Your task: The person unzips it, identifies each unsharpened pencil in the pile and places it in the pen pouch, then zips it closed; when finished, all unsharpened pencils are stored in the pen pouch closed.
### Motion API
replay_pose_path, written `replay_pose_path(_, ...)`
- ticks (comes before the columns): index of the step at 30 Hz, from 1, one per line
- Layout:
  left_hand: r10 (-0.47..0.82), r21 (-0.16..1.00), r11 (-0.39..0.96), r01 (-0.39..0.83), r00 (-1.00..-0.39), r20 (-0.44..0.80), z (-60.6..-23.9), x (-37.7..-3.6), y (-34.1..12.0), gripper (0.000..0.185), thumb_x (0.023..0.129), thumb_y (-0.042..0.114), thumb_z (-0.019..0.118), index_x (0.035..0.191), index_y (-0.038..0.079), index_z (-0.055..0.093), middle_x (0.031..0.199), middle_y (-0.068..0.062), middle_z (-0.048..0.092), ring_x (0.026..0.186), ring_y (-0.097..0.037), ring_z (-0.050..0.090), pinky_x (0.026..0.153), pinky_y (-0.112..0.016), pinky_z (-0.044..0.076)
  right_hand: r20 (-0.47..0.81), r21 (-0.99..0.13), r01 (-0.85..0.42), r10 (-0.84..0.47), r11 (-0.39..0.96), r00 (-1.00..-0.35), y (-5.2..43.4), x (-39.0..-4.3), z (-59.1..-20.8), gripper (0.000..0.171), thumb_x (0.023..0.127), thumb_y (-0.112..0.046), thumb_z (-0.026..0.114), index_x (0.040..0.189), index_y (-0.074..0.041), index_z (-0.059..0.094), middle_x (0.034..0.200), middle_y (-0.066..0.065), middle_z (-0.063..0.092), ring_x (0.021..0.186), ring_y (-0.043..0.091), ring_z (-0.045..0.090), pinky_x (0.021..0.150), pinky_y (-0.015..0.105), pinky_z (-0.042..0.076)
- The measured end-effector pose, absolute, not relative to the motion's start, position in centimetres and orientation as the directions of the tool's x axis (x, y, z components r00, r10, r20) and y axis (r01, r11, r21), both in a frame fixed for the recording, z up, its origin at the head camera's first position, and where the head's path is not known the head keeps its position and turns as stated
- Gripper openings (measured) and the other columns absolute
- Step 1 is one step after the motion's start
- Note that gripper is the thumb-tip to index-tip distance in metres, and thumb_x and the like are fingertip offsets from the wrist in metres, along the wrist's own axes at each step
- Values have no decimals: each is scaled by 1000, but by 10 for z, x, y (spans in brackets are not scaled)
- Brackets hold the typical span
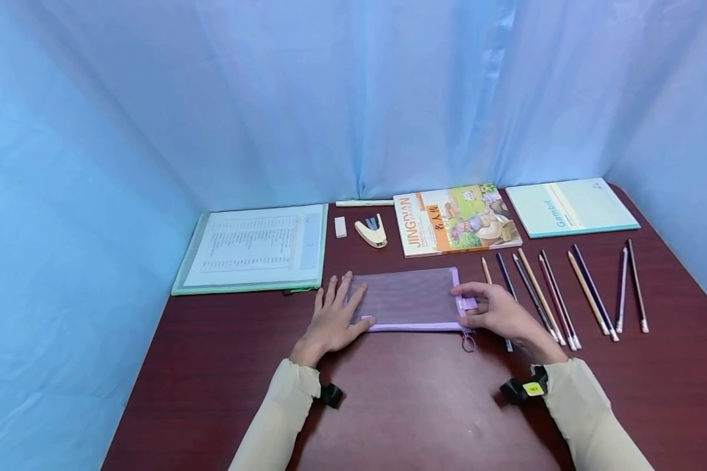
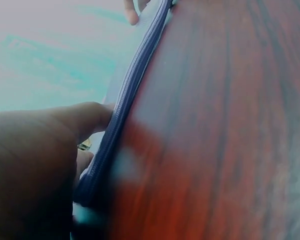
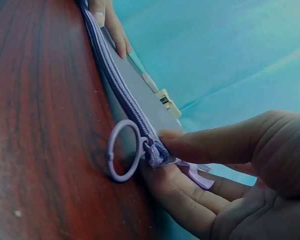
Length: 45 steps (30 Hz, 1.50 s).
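I see the purple mesh pouch [image 1: 409,299] lying mid-tabletop, toward the near edge. My left hand [image 1: 332,318] presses flat, fingers spread, on its left end; my right hand [image 1: 495,311] pinches the zipper end beside the pencils [image 1: 556,294].

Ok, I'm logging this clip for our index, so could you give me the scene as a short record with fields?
Surface: dark wooden table
Left hand: fingers flat on the pouch's left end
Right hand: pinches the pouch's right end by the zipper
Pouch: purple mesh pouch, flat, zipper along the near edge
Zipper pull: ring, lying on the table
Right of the pouch: row of pencils
Behind: book, notebook, stapler, eraser, folder
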<state>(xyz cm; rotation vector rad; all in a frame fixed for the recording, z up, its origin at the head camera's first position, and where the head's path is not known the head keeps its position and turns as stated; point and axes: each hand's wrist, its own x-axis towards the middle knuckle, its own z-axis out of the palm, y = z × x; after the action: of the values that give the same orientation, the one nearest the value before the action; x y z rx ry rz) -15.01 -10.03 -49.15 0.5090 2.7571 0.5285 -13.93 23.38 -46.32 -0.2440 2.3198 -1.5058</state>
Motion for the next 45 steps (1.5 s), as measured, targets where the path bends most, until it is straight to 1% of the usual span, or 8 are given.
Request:
replay_pose_path(6,374,379,877,295,-915,-154,-475,-142,-90,76,96,55,54,159,20,27,171,-12,-1,158,-38,-6,124,-66,3,-231,-919,101,-314,381,-921,232,-140,-467,54,82,10,71,132,11,53,112,30,60,82,18,66,68,24,58)
replay_pose_path(11,450,313,846,432,-893,17,-449,-121,-56,64,92,46,65,145,13,49,162,-18,28,153,-43,20,120,-62,25,-233,-921,107,-308,375,-922,232,-143,-469,55,81,9,72,133,11,53,119,33,57,84,17,67,69,25,59)
replay_pose_path(20,598,357,713,603,-789,137,-446,-88,13,31,91,36,68,112,14,72,103,1,69,98,-14,61,86,-24,49,-223,-922,95,-314,375,-923,231,-146,-469,55,81,9,71,132,12,52,122,34,58,82,7,66,69,22,58)
replay_pose_path(23,558,500,693,519,-826,85,-452,-88,31,16,90,29,69,92,14,73,69,10,56,67,-3,53,59,-14,42,-225,-925,101,-313,367,-923,231,-146,-470,55,80,11,71,132,13,52,119,34,58,82,9,66,68,22,58)
replay_pose_path(26,472,595,709,378,-882,-2,-456,-90,46,24,89,26,67,67,17,63,55,13,31,52,-1,32,44,-16,25,-227,-927,105,-315,360,-922,232,-146,-471,55,81,11,70,132,13,52,121,35,57,81,10,67,68,23,58)
replay_pose_path(32,311,575,789,216,-948,-70,-464,-93,63,41,83,27,69,50,24,46,51,14,32,49,-3,32,38,-22,26,-214,-934,97,-319,345,-923,232,-145,-472,54,81,12,69,132,13,51,122,36,56,79,5,66,67,22,57)
replay_pose_path(38,231,557,815,159,-971,-61,-469,-93,73,43,78,23,70,47,23,42,50,12,36,48,-7,38,40,-25,28,-204,-935,87,-320,344,-925,234,-144,-472,54,81,12,69,132,14,51,130,37,53,82,5,66,67,22,57)
replay_pose_path(45,240,559,811,172,-969,-50,-469,-94,71,47,78,22,69,47,23,33,46,13,24,43,-4,28,36,-25,24,-230,-935,121,-309,333,-923,238,-142,-474,55,81,11,69,133,14,51,130,38,54,83,4,67,69,23,58)
